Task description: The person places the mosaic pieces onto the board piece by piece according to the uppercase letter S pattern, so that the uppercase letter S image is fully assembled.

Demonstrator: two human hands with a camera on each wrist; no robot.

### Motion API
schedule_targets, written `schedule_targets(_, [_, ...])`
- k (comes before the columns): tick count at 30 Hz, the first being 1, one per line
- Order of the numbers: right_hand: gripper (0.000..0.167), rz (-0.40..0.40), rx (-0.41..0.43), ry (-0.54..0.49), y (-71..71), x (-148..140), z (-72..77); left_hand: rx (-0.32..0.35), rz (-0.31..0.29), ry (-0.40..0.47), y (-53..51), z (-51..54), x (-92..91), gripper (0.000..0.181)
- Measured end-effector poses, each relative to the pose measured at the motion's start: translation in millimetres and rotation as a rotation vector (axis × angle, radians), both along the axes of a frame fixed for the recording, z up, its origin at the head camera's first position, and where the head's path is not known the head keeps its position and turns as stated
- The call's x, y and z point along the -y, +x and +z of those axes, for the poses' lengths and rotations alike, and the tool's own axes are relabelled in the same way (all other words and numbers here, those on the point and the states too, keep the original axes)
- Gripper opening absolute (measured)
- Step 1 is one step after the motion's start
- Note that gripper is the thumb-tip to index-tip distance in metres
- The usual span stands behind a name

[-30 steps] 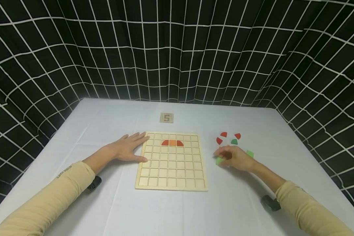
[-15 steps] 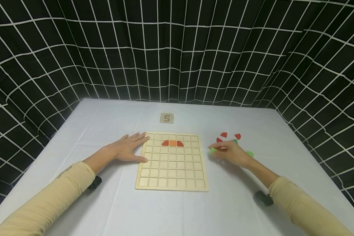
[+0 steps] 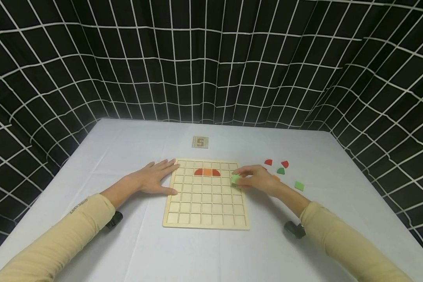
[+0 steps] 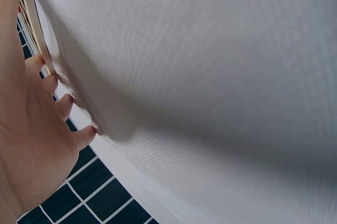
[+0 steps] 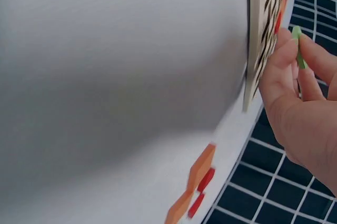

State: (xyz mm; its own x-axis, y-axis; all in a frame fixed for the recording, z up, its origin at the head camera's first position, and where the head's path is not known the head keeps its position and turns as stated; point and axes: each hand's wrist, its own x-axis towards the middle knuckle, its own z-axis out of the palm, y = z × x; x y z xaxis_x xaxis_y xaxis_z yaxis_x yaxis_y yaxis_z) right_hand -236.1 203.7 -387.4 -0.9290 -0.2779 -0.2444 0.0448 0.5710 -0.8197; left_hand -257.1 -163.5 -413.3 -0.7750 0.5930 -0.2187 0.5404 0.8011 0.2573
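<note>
A wooden grid board [image 3: 201, 197] lies flat, with an orange square [image 3: 207, 172] between two red rounded pieces [image 3: 216, 172] in one of its upper rows. My left hand [image 3: 150, 178] rests spread on the cloth, its thumb and fingertips touching the board's left edge. Over the board's right side, my right hand [image 3: 259, 179] pinches a light green square [image 3: 235, 179] between thumb and fingers. In the right wrist view that green piece [image 5: 298, 48] is seen nearly edge-on, close to the board [image 5: 255, 50].
Right of the board lie red pieces [image 3: 284, 164], a dark green piece [image 3: 281, 171], a light green square [image 3: 299, 186] and orange pieces [image 5: 201, 167], partly hidden by the right hand in the head view. A small patterned card [image 3: 200, 142] lies beyond the board.
My right hand has moved left with the light green square, from the loose pieces to over the board's right side. My left hand has stayed in place.
</note>
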Motion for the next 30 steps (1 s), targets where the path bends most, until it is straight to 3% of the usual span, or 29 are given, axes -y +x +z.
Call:
schedule_targets(16, [0.035,-0.009,0.151,-0.171,-9.4,57,1.3,-0.021,-0.004,0.004,-0.4,-0.8,-0.6,0.1])
schedule_targets(30, [0.032,-0.07,0.233,-0.217,-14.5,96,-0.7,-0.02,0.001,0.009,-0.2,-1.5,0.1,0.101])
